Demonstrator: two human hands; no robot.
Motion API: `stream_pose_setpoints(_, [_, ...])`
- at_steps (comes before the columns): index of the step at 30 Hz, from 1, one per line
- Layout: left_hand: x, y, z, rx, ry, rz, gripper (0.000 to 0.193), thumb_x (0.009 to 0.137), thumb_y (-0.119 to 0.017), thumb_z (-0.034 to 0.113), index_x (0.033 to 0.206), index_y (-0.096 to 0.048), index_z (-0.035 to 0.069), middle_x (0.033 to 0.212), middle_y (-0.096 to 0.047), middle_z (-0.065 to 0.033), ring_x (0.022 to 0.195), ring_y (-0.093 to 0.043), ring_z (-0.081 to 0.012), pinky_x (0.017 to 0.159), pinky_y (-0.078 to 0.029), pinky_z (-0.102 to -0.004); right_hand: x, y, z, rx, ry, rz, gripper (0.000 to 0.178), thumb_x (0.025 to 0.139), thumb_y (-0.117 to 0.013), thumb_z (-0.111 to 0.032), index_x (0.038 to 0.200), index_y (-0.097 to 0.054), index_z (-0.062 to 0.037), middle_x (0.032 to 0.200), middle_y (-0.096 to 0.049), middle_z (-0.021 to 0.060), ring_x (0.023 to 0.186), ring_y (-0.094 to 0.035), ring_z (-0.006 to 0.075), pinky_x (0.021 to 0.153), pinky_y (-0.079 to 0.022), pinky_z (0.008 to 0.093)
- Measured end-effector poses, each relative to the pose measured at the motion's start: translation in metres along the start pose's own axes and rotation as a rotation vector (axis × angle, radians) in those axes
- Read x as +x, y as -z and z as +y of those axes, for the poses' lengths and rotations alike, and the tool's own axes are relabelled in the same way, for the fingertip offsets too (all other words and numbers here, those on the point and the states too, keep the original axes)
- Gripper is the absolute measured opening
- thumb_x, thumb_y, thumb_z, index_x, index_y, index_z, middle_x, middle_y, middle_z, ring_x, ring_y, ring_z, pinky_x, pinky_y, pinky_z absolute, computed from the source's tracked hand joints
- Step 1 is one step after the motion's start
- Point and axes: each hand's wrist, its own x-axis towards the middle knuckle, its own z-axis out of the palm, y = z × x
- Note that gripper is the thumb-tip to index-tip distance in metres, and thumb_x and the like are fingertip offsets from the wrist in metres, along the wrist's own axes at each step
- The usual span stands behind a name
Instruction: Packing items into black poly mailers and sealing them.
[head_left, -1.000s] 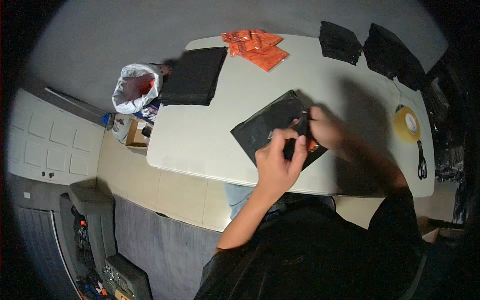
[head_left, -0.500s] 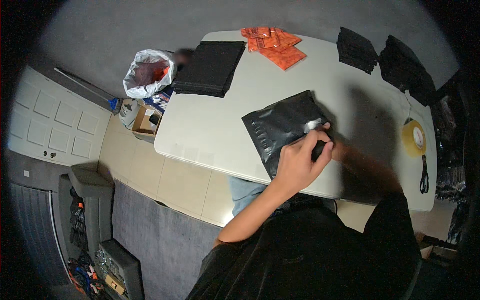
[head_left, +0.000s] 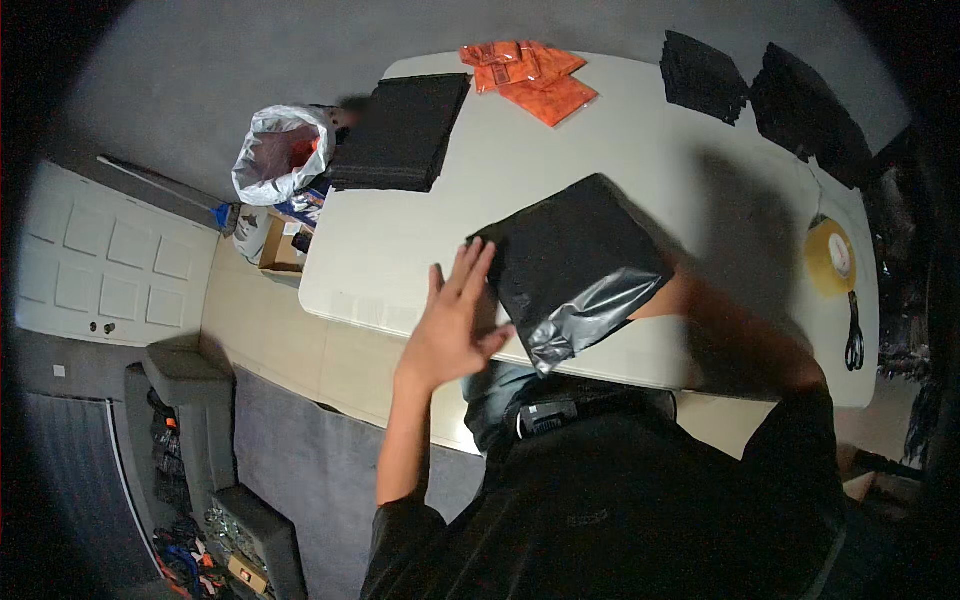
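A black plastic mailing bag (head_left: 570, 255) is tilted over the near half of the table, its shiny creased corner reaching over the near edge. My left hand (head_left: 450, 315) is at the bag's left edge, open, fingers spread and fingertips by the left corner. Along the bag's right side is my right hand (head_left: 672, 297), partly under the bag. The bag covers its fingers, so their grip is hidden.
On the white table (head_left: 380, 255) are a black stack (head_left: 405, 130), several orange packets (head_left: 545, 85), black piles (head_left: 705, 75), a yellow tape roll (head_left: 830, 258) and black-handled scissors (head_left: 854, 335). A silver-lined bin (head_left: 283, 155) and cardboard box (head_left: 283, 250) stand left.
My left hand has moved left, from beside the right hand to the bag's left edge, and its fingers have spread. The bag has been turned, showing a different face.
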Motion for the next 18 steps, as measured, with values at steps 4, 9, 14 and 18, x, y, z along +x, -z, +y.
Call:
stream_pose_setpoints(4, [-0.012, -0.013, 0.009, -0.005, -0.018, 0.023, 0.106, 0.080, -0.086, 0.037, 0.166, -0.031, 0.009, 0.173, -0.023, -0.0252, 0.160, -0.024, -0.0434, 0.127, -0.017, -0.0647, 0.064, -0.085, -0.043, -0.008, 0.021, -0.012, 0.090, 0.069, -0.097, -0.017, 0.147, -0.054, -0.0055, 0.142, -0.062, 0.0148, 0.133, -0.060, 0.0286, 0.118, -0.043, 0.0431])
stream_pose_setpoints(9, [-0.018, -0.010, 0.014, -0.014, -0.033, 0.044, 0.105, 0.072, -0.089, 0.034, 0.163, -0.041, 0.011, 0.173, -0.023, -0.0250, 0.159, -0.022, -0.0471, 0.128, -0.018, -0.0642, 0.071, -0.079, -0.049, -0.060, 0.080, -0.062, 0.090, 0.070, -0.096, -0.019, 0.148, -0.053, -0.0059, 0.145, -0.059, 0.0149, 0.135, -0.057, 0.0296, 0.118, -0.042, 0.0438])
stream_pose_setpoints(14, [-0.017, -0.019, 0.028, -0.057, -0.097, 0.050, 0.091, 0.068, -0.081, 0.018, 0.155, -0.056, 0.022, 0.173, -0.029, -0.0196, 0.159, -0.023, -0.0478, 0.126, -0.019, -0.0688, 0.065, -0.071, -0.048, -0.094, 0.141, -0.074, 0.090, 0.071, -0.095, -0.020, 0.150, -0.053, -0.0063, 0.148, -0.057, 0.0150, 0.138, -0.055, 0.0306, 0.119, -0.042, 0.0445])
stream_pose_setpoints(18, [-0.020, -0.035, 0.025, 0.065, -0.216, 0.029, 0.081, 0.072, -0.071, 0.007, 0.151, -0.062, 0.026, 0.171, -0.036, -0.0119, 0.159, -0.028, -0.0446, 0.124, -0.024, -0.0699, 0.076, -0.076, -0.060, -0.120, 0.190, -0.085, 0.090, 0.072, -0.095, -0.022, 0.150, -0.052, -0.0067, 0.150, -0.055, 0.0151, 0.139, -0.053, 0.0314, 0.119, -0.041, 0.0450])
